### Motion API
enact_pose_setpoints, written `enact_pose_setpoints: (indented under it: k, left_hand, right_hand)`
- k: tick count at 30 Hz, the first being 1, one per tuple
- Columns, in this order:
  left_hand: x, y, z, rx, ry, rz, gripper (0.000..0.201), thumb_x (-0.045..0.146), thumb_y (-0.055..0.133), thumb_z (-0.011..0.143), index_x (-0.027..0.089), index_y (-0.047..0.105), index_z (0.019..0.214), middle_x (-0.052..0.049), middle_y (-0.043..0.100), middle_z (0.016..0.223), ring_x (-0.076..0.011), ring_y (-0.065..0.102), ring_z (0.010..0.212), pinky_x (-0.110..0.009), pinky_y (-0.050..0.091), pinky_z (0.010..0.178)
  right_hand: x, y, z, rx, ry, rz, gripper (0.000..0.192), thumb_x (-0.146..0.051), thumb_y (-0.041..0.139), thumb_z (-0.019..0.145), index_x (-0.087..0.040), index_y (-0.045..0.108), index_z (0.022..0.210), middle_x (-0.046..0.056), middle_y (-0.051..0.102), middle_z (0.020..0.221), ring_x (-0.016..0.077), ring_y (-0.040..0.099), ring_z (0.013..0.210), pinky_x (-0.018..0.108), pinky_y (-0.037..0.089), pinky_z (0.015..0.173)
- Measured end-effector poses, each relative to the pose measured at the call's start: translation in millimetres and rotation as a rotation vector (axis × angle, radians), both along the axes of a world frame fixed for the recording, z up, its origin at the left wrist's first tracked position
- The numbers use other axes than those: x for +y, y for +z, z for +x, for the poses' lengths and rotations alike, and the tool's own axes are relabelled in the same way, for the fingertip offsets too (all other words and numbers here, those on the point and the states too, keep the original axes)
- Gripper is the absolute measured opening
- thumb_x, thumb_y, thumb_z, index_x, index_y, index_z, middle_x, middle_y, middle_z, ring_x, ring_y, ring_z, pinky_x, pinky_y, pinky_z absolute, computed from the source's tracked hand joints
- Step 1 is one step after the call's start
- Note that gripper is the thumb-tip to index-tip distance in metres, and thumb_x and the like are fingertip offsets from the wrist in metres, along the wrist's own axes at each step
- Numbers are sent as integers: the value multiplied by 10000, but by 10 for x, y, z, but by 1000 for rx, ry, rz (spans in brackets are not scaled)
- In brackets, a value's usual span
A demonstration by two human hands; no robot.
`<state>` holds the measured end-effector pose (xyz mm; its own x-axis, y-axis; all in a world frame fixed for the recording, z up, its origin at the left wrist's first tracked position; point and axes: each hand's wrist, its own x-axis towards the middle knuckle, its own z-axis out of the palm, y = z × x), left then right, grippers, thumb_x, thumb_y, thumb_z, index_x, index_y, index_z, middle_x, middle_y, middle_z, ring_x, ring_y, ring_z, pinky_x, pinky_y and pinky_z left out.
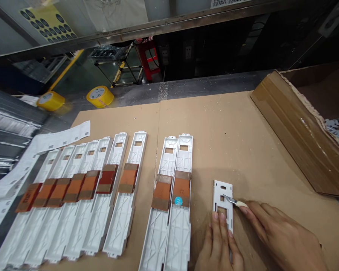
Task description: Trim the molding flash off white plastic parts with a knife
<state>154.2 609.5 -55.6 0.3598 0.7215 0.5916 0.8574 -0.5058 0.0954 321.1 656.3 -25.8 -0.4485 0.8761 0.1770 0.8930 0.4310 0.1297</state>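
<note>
While I watch from the head view, these are my notes:

Part: a short white plastic plate (223,203) lies flat on the cardboard mat (228,128), just right of the long white trays, near the bottom edge of view.

Left hand: my left hand (219,246) presses its fingertips (215,216) on the plate's near end, pinning it flat rather than closing around it.

Right hand: my right hand (282,237) pinches a small knife (234,201), its tip resting at a cutout in the plate.

Risk, slip: I judge the blade could skid off the smooth plastic toward the left fingertips, since they sit close to the cut line.

Risk, shift: if the pinning pressure eases, the plate may slide on the mat and the edge could be gouged.

Trays: two long trays (172,210) with brown blocks (181,188) lie just left of the plate; a further row (81,203) lies beyond a gap.

Farther out: a cardboard box (299,131) stands to the right, yellow tape rolls (100,96) at the far left edge.
</note>
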Motion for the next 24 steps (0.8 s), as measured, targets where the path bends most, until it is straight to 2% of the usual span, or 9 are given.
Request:
enact_pose_setpoints:
  k: [2, 6, 11, 16, 19, 21, 24]
  left_hand:
    - [1, -1, 2, 5, -2, 1, 270, -33, 403, 770, 58, 657, 747, -219, 709, 947, -353, 674, 926, -358, 598, 689]
    - [5, -6, 6, 4, 2, 5, 268, -37, 403, 772, 61, 650, 736, -214, 713, 939, -351, 675, 928, -358, 595, 701]
    - [0, -16, 2, -1, 6, 16, 284, -22, 381, 807, 66, 642, 741, -212, 715, 926, -346, 677, 935, -358, 592, 712]
    - [-14, -24, 8, 7, 12, 10, 260, -20, 397, 804, 62, 639, 761, -215, 713, 937, -348, 676, 942, -359, 594, 709]
    - [-19, -25, 12, 8, 17, 19, 256, -23, 400, 792, 65, 638, 768, -216, 712, 943, -345, 673, 960, -368, 591, 736]
    - [-13, -18, 11, 6, 19, 21, 265, -23, 392, 786, 66, 641, 769, -213, 714, 942, -341, 677, 956, -369, 586, 744]
    - [1, -5, 4, 10, 21, 15, 301, -21, 362, 782, 63, 650, 757, -203, 719, 933, -327, 692, 921, -358, 573, 737]
  right_hand:
    - [-1, 10, 0, -10, -2, 3, 644, -349, 60, 1020, -230, 679, 888, 21, 681, 741, 144, 644, 558, 255, 454, 386]
    - [-3, 24, -22, -10, -13, 10, 587, -376, 127, 1022, -231, 674, 864, 18, 655, 702, 150, 619, 516, 264, 445, 365]
    - [-9, 30, -41, -12, -3, -3, 595, -300, 103, 1017, -232, 681, 893, 5, 661, 730, 148, 634, 555, 269, 474, 400]
    - [-24, 3, -38, -3, -38, 9, 545, -352, 160, 1022, -240, 680, 907, 2, 667, 739, 152, 637, 559, 276, 478, 404]
    - [-15, 4, -52, 5, -40, 10, 576, -326, 129, 1021, -240, 683, 892, 4, 683, 740, 156, 648, 567, 278, 481, 398]
    - [-6, 12, -55, 58, -61, -9, 569, -342, 138, 1025, -243, 678, 876, -7, 692, 732, 144, 655, 561, 257, 471, 377]
    - [3, 18, -27, 218, -138, -60, 456, -434, 256, 1021, -265, 656, 882, -49, 708, 751, 113, 665, 559, 209, 463, 365]
